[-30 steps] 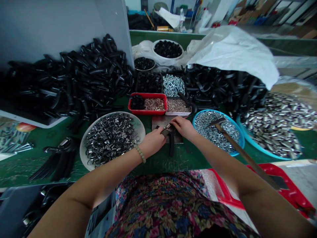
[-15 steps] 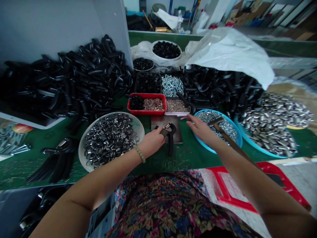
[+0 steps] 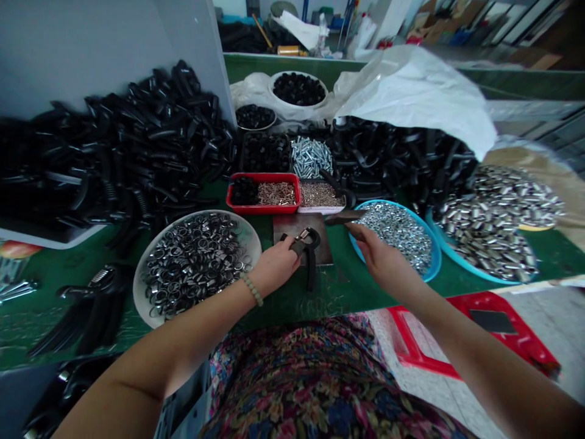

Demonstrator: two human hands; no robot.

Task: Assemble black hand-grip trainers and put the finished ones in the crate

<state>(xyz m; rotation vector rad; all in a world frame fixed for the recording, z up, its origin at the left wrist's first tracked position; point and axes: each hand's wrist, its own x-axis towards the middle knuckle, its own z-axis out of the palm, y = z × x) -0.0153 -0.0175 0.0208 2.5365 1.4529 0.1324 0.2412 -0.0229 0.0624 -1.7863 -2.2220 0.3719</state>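
Note:
My left hand (image 3: 278,263) is closed on a black curved handle piece (image 3: 311,262) with a shiny metal fitting. It holds the piece on a flat metal plate (image 3: 327,249) at the middle of the bench. My right hand (image 3: 380,255) is wrapped round a hammer (image 3: 346,216), whose dark head sits just above the plate's right side. Most of the hammer's handle is hidden by the hand. Beneath the right hand lies a blue basin (image 3: 437,259) of small shiny metal parts.
A white bowl (image 3: 141,292) of metal rings stands left. Behind the plate are a red tray (image 3: 262,210) of rivet-like pins and black parts, and a pile of bolts (image 3: 311,157). Black handles (image 3: 155,140) heap up at left; metal sleeves (image 3: 493,238) fill a basin at right.
My right hand has taken up the hammer from the blue basin, and its head is now beside the plate. My left hand keeps the black handle piece on the plate.

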